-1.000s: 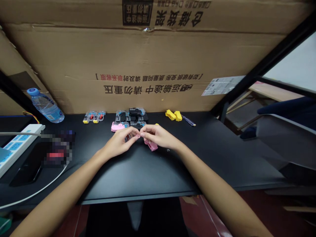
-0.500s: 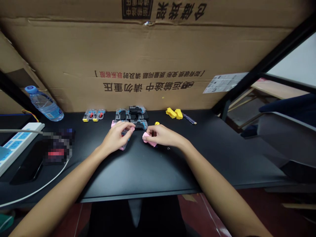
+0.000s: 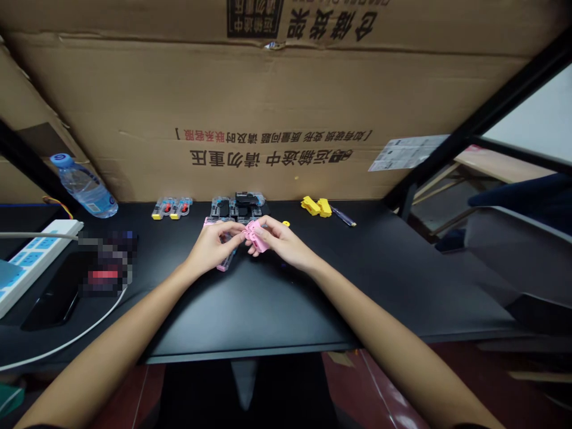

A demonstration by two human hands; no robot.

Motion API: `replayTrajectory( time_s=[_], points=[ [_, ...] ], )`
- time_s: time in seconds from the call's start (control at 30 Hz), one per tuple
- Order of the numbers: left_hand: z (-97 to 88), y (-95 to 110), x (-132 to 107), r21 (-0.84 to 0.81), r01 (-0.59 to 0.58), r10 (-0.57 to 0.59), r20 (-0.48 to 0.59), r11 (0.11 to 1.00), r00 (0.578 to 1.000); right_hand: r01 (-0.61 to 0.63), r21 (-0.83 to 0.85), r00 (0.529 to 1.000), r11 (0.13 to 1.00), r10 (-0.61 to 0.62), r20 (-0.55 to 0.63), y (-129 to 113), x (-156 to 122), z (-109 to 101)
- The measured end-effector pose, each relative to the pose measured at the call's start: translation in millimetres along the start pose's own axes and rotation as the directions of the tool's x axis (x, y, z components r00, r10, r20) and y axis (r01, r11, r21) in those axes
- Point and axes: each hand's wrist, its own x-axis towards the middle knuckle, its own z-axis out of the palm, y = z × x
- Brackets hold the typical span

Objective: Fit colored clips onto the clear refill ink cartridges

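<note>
My two hands meet over the middle of the black desk point(image 3: 268, 310). My right hand point(image 3: 279, 241) pinches a small pink plastic part point(image 3: 254, 233) and holds it up just above the desk. My left hand point(image 3: 212, 249) is closed on a clear-and-pink cartridge-like piece point(image 3: 224, 261), its fingertips touching the pink part. Right behind the hands lies a cluster of black and clear-blue cartridges point(image 3: 239, 210). A small yellow cap point(image 3: 285, 224) sits by my right hand.
A big cardboard sheet point(image 3: 277, 113) walls off the desk's back. Two small clear pieces with red and yellow bits point(image 3: 172, 208), yellow parts point(image 3: 315, 207) and a small screwdriver point(image 3: 342, 217) lie along it. At left are a water bottle point(image 3: 84, 186), a power strip point(image 3: 31, 262), a phone point(image 3: 49, 298).
My hands came apart half a second ago, then met again; my right hand lifted the pink part from the desk and brought it left to my left fingertips.
</note>
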Motion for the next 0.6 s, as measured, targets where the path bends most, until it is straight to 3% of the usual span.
replayTrajectory(
  time_s=[0.23,0.43,0.6],
  points=[
    [-0.6,-0.6,2.1,-0.191,0.099,-0.094,0.033,0.977,0.995,0.043,0.033,0.997,0.999,-0.041,-0.061,4.2,1.6,3.7],
    [1.2,2.8,0.7,-0.181,0.100,-0.107,-0.033,0.978,0.994,0.041,0.044,0.998,0.998,-0.038,-0.056,0.4,-0.7,6.1],
    [1.8,3.2,-0.1,-0.110,0.020,-0.027,-0.066,0.994,0.997,0.074,0.018,0.996,0.997,-0.073,-0.060,4.2,1.4,7.4]
  ],
)
